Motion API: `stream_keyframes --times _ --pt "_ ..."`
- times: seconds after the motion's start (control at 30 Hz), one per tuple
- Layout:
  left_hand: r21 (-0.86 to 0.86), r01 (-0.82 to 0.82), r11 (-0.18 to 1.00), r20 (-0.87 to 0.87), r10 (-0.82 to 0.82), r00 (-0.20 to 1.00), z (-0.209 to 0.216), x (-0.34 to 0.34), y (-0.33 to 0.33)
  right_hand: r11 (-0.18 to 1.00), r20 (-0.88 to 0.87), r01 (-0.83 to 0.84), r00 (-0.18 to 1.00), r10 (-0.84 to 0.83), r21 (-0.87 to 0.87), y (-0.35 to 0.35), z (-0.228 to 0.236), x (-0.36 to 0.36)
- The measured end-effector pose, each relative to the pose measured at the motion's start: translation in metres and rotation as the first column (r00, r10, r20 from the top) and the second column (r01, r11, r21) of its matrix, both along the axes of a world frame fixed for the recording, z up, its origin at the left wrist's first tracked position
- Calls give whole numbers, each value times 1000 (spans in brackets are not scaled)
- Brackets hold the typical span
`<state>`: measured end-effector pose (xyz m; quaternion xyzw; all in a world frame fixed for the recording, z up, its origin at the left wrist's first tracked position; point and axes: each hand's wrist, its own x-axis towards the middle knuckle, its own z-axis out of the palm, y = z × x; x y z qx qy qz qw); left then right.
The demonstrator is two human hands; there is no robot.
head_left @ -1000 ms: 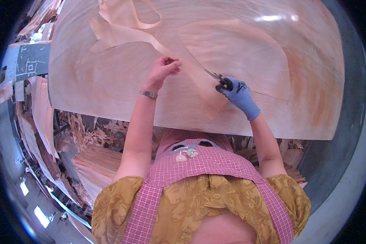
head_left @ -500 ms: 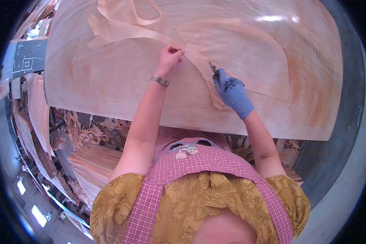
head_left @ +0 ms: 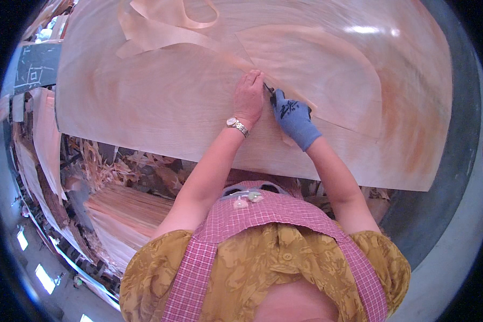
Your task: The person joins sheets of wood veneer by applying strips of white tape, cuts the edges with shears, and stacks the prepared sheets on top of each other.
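A broad, pale wood veneer sheet (head_left: 161,107) lies under both my hands. My bare left hand (head_left: 248,97), a watch at its wrist, rests flat on it with fingers stretched out and close together. Just to the right, my right hand (head_left: 295,119) in a blue glove grips a small dark knife (head_left: 269,87), its tip beside the left fingertips. Beyond the hands lies a veneer piece (head_left: 327,70) with a curved outer edge. A narrow veneer strip (head_left: 172,38) runs from near my left fingers to the far left and curls there.
A dark green surface (head_left: 459,134) borders the sheet on the right. Below the sheet's near edge lie torn veneer scraps (head_left: 112,163) and a stack of veneer (head_left: 129,209). Another dark green board with chalk marks (head_left: 40,64) stands at the left.
My left hand has gone from a pinch at the strip's end to lying flat, farther right and nearer me. My right hand has shifted slightly left with the knife.
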<state>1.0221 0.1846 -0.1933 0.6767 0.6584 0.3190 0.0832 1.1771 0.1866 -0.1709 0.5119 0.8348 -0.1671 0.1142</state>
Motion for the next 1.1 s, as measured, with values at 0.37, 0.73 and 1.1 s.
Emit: stream_keyframes --times 0.37,0.73,1.1 --pt "-181 -64 982 -21 61 998 6 7 -4 988 92 -30 995 44 -150 -37 34 109" --pt "-200 -76 977 -36 70 997 8 5 -3 961 -131 -231 959 251 151 44 36 53" --pt "-211 -104 972 -29 100 995 10 6 -6 960 58 -277 960 275 40 52 11 50"
